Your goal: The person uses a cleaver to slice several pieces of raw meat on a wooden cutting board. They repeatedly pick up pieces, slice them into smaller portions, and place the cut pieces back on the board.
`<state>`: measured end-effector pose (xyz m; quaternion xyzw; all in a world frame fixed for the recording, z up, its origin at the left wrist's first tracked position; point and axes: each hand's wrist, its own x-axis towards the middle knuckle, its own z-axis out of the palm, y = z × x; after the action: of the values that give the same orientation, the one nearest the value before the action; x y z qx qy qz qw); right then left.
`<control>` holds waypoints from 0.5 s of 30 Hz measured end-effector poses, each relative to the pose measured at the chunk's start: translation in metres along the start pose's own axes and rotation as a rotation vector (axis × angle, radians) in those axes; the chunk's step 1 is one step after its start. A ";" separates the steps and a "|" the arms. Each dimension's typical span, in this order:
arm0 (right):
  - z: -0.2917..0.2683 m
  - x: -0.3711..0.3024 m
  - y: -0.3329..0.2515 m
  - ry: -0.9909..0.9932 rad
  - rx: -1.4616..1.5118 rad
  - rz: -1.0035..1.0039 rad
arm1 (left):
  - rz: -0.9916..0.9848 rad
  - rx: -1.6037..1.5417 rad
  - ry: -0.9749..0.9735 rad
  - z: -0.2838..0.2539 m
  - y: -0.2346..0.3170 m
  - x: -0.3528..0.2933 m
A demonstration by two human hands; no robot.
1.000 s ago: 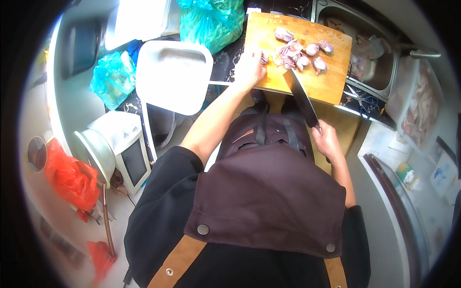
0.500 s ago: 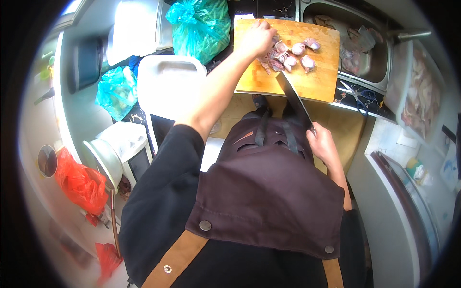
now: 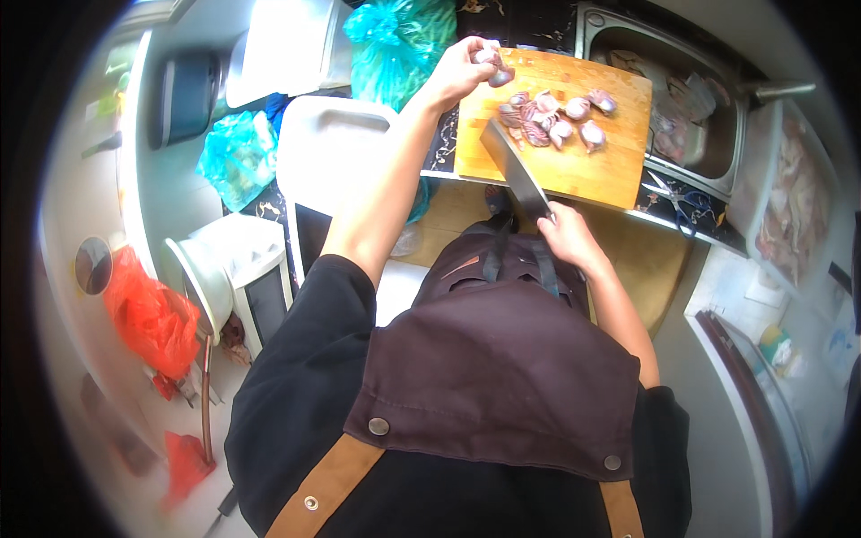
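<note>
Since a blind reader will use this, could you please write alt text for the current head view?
A person's left hand holds pinkish food at the far left corner of a wooden cutting board; the right hand holds a knife. More pinkish pieces lie on the board, beside a sink.

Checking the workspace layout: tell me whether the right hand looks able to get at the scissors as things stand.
Probably not while the right hand holds the cleaver, though nothing seems to cover the scissors beside the cutting board.

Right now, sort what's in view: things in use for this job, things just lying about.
In use:
cleaver in right hand
purplish piece in left hand
pieces on cutting board

Seemingly lying about:
blue-handled scissors
red plastic bag
small teal bag
</note>
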<state>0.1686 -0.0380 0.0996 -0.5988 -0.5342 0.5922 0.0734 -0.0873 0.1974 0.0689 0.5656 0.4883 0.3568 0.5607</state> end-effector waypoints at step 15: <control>0.002 -0.012 0.020 0.128 0.173 0.090 | 0.118 0.857 0.415 0.059 -0.071 -0.114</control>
<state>0.1809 -0.0563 0.0925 -0.6500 -0.4481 0.5994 0.1320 -0.0722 0.0645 0.0084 0.6894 0.6600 0.2599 0.1467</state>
